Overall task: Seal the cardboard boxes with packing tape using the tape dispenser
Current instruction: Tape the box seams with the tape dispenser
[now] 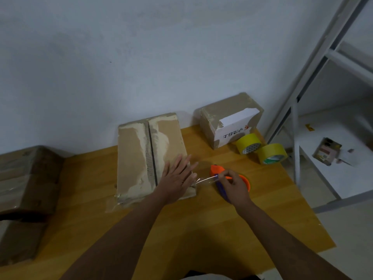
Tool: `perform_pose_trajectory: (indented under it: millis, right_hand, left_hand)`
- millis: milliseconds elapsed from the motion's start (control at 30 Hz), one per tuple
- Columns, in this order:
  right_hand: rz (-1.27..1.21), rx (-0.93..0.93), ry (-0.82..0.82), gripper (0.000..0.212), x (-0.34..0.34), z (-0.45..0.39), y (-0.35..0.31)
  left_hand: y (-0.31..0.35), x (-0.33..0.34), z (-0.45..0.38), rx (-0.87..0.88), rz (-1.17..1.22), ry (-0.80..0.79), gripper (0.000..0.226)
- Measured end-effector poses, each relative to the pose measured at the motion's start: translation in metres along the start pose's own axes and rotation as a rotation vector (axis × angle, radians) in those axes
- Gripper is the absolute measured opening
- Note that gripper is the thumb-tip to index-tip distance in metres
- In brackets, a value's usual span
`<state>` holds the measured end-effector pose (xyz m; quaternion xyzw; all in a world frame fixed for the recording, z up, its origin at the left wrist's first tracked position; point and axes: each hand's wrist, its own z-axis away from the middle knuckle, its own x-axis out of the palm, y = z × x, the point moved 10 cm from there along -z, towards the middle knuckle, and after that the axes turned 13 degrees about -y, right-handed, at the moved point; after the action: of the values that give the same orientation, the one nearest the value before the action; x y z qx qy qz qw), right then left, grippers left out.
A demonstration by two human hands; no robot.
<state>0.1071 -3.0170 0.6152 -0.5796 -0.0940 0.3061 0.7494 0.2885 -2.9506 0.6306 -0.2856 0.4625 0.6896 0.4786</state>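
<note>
Left hand [177, 178] flat on the box [149, 158]; right hand [234, 184] grips the tape dispenser [218, 172] beside it.

We see a flat cardboard box [141, 158] lying under our left fingers [181, 164], its top skin torn away in pale patches along the centre seam, which runs as a dark slit just left of those fingers. The orange and purple tape dispenser [224, 178] sits inside the curl of our right fingers [228, 174], its orange nose pointing away past our fingertips. A strip of clear packing tape [203, 180] stretches taut from the dispenser to the box's right edge, between the two sets of fingers.
</note>
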Motion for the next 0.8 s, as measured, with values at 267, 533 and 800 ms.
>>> perform_pose_trajectory:
  millis: [267, 533, 800]
  right_hand:
    - [0.006, -0.016, -0.010, 0.018, 0.002, 0.003, -0.011]
    - [-0.080, 0.001, -0.113, 0.021, 0.007, 0.016, 0.005]
    - [-0.081, 0.027, -0.037, 0.027, -0.002, 0.019, 0.000]
  left_hand:
    - [0.000, -0.001, -0.001, 0.009, 0.023, 0.007, 0.051]
    - [0.001, -0.004, 0.000, -0.003, 0.053, -0.012, 0.059]
    - [-0.001, -0.038, 0.018, 0.075, 0.213, 0.101, 0.052]
